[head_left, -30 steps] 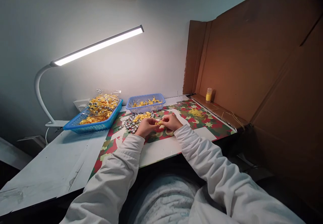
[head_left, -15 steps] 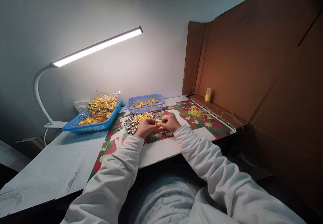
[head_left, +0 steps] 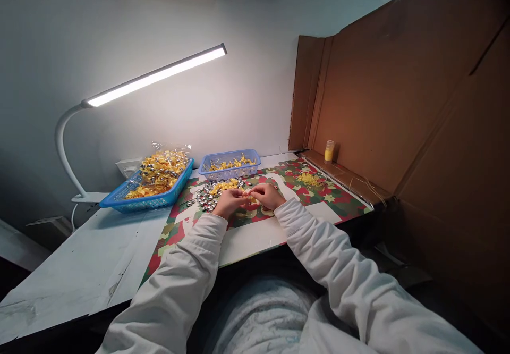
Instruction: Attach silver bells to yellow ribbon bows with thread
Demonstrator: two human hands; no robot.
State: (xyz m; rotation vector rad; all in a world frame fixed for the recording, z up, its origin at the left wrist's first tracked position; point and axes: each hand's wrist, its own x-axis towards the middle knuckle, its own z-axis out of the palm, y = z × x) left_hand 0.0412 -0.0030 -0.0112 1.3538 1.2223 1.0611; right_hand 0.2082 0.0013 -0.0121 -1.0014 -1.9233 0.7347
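My left hand point(head_left: 230, 204) and my right hand point(head_left: 268, 195) meet fingertip to fingertip above the camouflage-patterned sheet point(head_left: 245, 213). Both are closed in a pinch. A small yellow ribbon piece point(head_left: 252, 200) shows between the fingertips, mostly covered by them; its exact shape is too small to tell. Just beyond my left hand lies a pile of shiny silver bells or beads point(head_left: 205, 194), round and metallic. Loose yellow ribbon pieces point(head_left: 226, 185) rest on the far side of that pile.
A blue basket point(head_left: 149, 202) at left holds bagged yellow-and-silver pieces. Another blue basket point(head_left: 230, 172), with yellow pieces, stands by the wall. Yellow strings point(head_left: 309, 179) lie at right, near a small yellow bottle point(head_left: 329, 152). A lamp point(head_left: 159, 75) overhangs the left; cardboard point(head_left: 398, 88) walls the right.
My right fingers have shifted slightly left, closer to my left fingertips. Less of the yellow ribbon piece shows between them now.
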